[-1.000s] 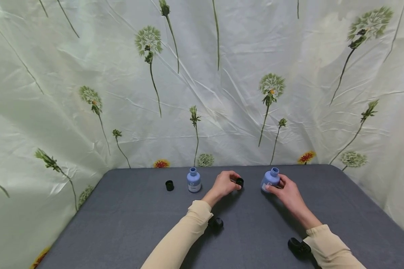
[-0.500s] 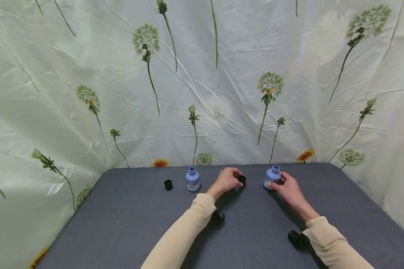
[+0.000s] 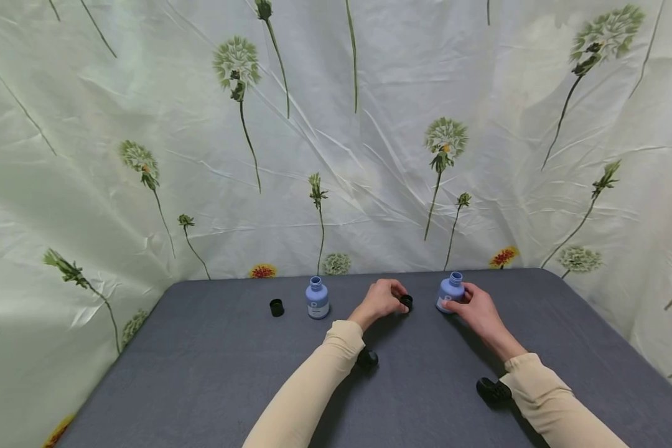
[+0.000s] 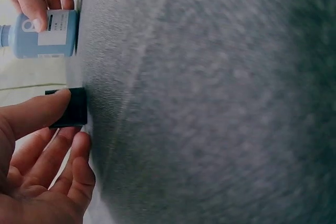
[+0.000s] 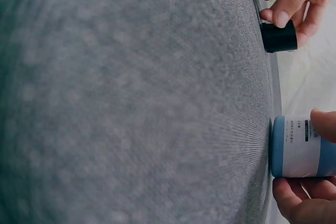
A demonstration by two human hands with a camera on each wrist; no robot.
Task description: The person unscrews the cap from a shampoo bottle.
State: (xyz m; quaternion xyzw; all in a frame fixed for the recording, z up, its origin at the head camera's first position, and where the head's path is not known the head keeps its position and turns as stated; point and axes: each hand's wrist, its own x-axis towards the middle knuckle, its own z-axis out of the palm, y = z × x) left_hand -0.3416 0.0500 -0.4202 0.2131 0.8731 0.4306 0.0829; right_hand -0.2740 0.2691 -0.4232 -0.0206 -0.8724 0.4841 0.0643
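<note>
Near the table's far edge, my left hand point(image 3: 382, 299) pinches a black bottle cap point(image 3: 406, 302) between thumb and fingers. The cap's hollow end faces up, and in the left wrist view the cap point(image 4: 76, 107) sits right at the cloth. To its right, my right hand point(image 3: 478, 309) grips a small blue bottle point(image 3: 449, 295) with a white label, thumb on the front and fingers behind. That bottle stands upright with its neck uncapped; in the right wrist view its base point(image 5: 278, 148) meets the table surface.
A second uncapped blue bottle point(image 3: 317, 298) stands left of my left hand, with another black cap point(image 3: 277, 307) beside it. The dark grey table point(image 3: 213, 373) ends at a pale curtain point(image 3: 369, 186) with printed flowers. A black wrist device point(image 3: 493, 391) hangs under the right sleeve.
The left hand has shifted slightly to the right with the cap. The right hand keeps its grip on the bottle, which has moved a little. The whole head view has drifted slightly.
</note>
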